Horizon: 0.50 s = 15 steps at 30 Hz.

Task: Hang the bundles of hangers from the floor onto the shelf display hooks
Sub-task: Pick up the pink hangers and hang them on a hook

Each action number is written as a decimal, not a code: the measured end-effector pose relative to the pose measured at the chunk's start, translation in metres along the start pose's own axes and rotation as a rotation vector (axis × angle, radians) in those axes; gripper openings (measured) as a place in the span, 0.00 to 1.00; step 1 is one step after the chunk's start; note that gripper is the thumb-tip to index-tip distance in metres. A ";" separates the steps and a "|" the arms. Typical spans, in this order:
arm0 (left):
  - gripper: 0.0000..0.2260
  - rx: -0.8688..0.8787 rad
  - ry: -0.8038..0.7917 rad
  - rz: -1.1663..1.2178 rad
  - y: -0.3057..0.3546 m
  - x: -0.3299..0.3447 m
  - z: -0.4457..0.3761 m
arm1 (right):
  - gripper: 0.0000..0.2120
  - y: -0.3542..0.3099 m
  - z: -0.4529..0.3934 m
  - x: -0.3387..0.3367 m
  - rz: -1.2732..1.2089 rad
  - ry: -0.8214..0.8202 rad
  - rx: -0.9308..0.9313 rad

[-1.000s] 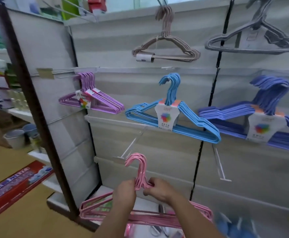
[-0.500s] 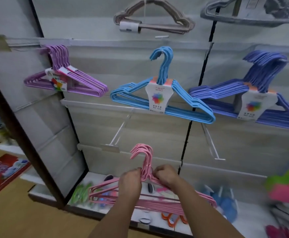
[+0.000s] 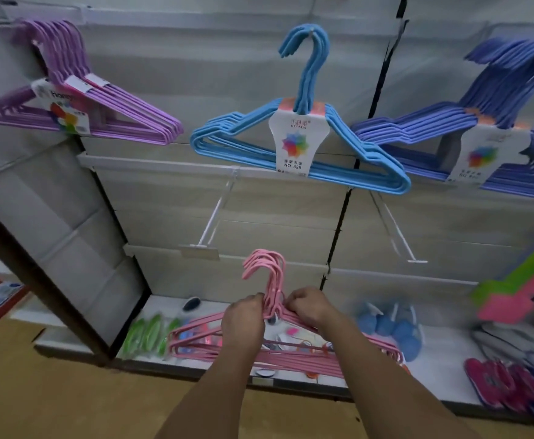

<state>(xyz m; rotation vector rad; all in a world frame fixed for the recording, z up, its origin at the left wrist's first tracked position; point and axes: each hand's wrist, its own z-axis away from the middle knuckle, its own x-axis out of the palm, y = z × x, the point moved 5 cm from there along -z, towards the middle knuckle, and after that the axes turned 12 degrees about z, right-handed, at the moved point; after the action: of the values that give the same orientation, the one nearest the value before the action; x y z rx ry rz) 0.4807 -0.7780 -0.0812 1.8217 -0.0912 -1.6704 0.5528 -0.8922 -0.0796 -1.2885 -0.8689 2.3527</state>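
White slatted display wall (image 3: 170,74) fills view. Dark-blue hanger bundle (image 3: 493,99) at right, label blurred. Blue hanger bundle (image 3: 348,147) centre, card reads "NO 829". Purple hanger bundle (image 3: 126,115) left, label unclear. Pink hanger bundle (image 3: 196,340) low, held in front of bottom shelf (image 3: 443,372), hooks up, just beneath bare display hook (image 3: 215,217). Left hand (image 3: 243,321), right hand (image 3: 310,305): fingers curled, gripping pink bundle's neck.

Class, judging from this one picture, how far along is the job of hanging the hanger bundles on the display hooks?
Done: the purple bundle, light blue bundle and violet bundle hang on the wall. In hand: left hand and right hand grip the pink bundle at its neck. Left: hanging it, perhaps on an empty hook.
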 end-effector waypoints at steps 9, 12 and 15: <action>0.10 0.119 -0.036 -0.028 -0.010 -0.002 -0.021 | 0.08 -0.011 -0.002 0.007 -0.001 0.052 0.040; 0.12 0.140 -0.042 -0.012 -0.008 0.001 -0.024 | 0.13 -0.006 -0.008 0.005 0.028 0.078 0.053; 0.11 0.157 -0.042 0.019 -0.007 0.001 -0.027 | 0.12 -0.005 -0.013 0.003 0.023 0.090 0.074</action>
<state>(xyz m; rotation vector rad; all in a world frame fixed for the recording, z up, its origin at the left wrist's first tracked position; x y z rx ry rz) 0.5026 -0.7619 -0.0866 1.8935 -0.2641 -1.7308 0.5617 -0.8823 -0.0840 -1.3699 -0.7358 2.3018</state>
